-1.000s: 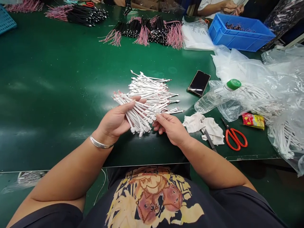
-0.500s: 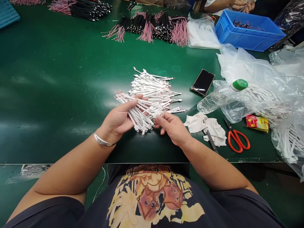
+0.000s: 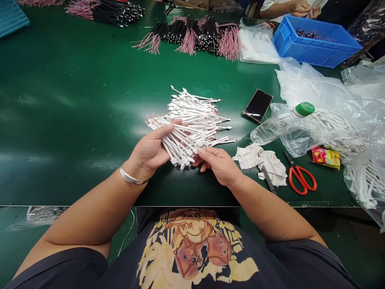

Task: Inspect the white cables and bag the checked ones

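My left hand grips a thick bundle of white sheathed cables, with their white-tipped ends fanning out toward the lower right. My right hand pinches the bundle's far side between thumb and fingers. Just beyond both hands, a loose pile of similar white cables lies on the green work table and touches the held bundle. A silver bangle circles my left wrist.
To my right lie a phone, a plastic bottle, crumpled white cloth, orange-handled scissors and a bag of white cables. Black-and-pink wire bundles and a blue crate stand farther off, near a co-worker's hands.
The view has drifted, so the table items sit slightly farther right. My hands stay on the bundle, and my right hand has shifted a little along its edge.
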{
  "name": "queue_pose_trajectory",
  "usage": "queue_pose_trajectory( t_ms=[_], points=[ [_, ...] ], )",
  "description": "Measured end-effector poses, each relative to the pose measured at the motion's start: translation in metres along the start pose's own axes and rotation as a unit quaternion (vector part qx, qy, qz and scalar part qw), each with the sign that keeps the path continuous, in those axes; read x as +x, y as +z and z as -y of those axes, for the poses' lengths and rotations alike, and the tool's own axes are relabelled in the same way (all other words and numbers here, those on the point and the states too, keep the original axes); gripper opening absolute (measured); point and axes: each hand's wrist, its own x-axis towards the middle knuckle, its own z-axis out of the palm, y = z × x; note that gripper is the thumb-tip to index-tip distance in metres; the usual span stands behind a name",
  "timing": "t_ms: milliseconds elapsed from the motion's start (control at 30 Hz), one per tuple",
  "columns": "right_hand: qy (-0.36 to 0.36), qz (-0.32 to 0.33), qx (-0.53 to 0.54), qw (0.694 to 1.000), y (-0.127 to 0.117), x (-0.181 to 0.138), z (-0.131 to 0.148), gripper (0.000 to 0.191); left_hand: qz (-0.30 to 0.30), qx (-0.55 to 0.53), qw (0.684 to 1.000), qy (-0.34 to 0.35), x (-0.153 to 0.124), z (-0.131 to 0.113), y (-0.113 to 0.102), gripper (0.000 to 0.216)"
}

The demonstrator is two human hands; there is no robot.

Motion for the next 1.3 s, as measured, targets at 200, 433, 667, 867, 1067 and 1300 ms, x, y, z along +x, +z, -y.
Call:
queue_pose_trajectory(
  t_ms=[200,433,667,867,1067,1300],
  points=[
    [-0.029,-0.029,-0.015,0.999,0.0014,-0.0003,-0.0023,0.033,0.035,-0.004,0.999,-0.01,0.0006,0.0011,-0.0005,0.022],
    [-0.055,-0.025,-0.073,0.996,0.0052,-0.0012,-0.0069,0.03,0.017,-0.019,1.0,-0.007,0.0007,0.0025,0.0004,0.023],
    [-0.013,-0.024,-0.059,0.998,0.0001,0.0001,-0.0011,0.035,0.027,-0.027,0.999,-0.005,0.0025,0.0011,-0.0017,0.026],
    [-0.012,0.018,-0.109,0.994,-0.0034,-0.0037,0.0005,0.026,0.021,-0.024,0.999,0.006,0.0023,-0.0008,-0.0001,0.028],
    [-0.046,-0.016,-0.11,0.993,-0.0036,-0.0046,0.0001,0.025,0.032,-0.007,0.999,0.006,0.0017,-0.0013,0.0004,0.028],
    [-0.032,-0.031,-0.079,0.996,-0.0024,-0.0032,-0.0005,0.029,0.051,0.001,0.999,0.007,0.0029,-0.001,-0.0014,0.027]
  ],
)
